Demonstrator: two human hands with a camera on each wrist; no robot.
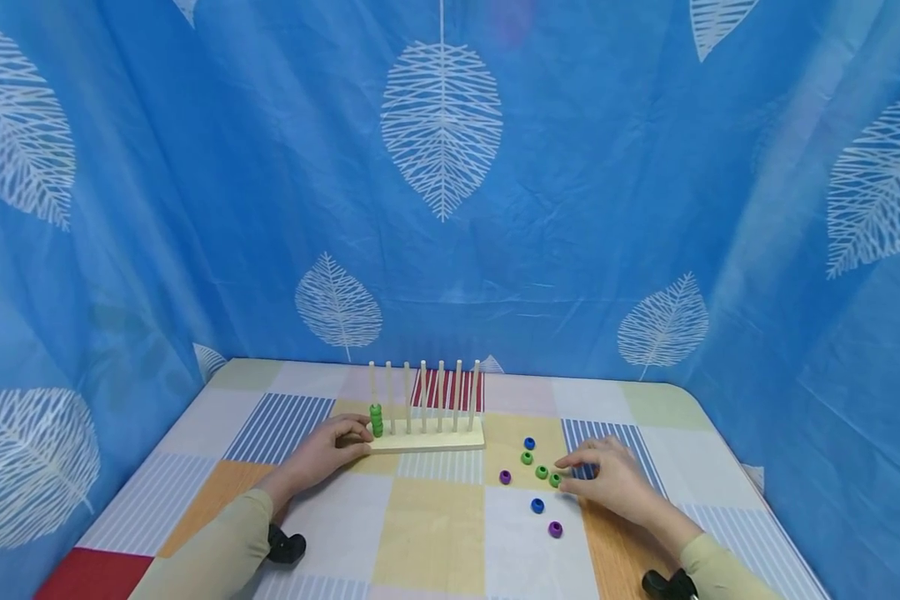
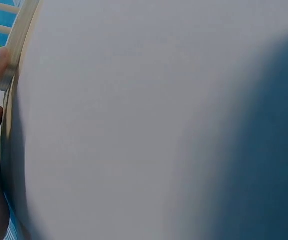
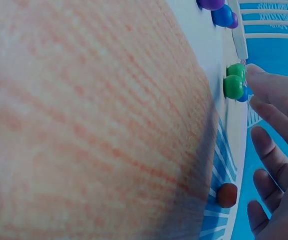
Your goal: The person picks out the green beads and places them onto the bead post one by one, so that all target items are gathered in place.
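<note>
left hand (image 1: 341, 442) pinches the peg board (image 1: 429, 442), presumably steadying it — right hand (image 1: 611, 475), fingers spread, beside a green bead (image 1: 555, 480)

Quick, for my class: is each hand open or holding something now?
Left hand: closed, holding the pale wooden rectangular peg rack by one end.
Right hand: open, beside a round green bead.

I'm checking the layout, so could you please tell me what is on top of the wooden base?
Seven pegs stand on the wooden base, with green beads stacked on the leftmost peg; the beads hide that peg's lower part.
</note>
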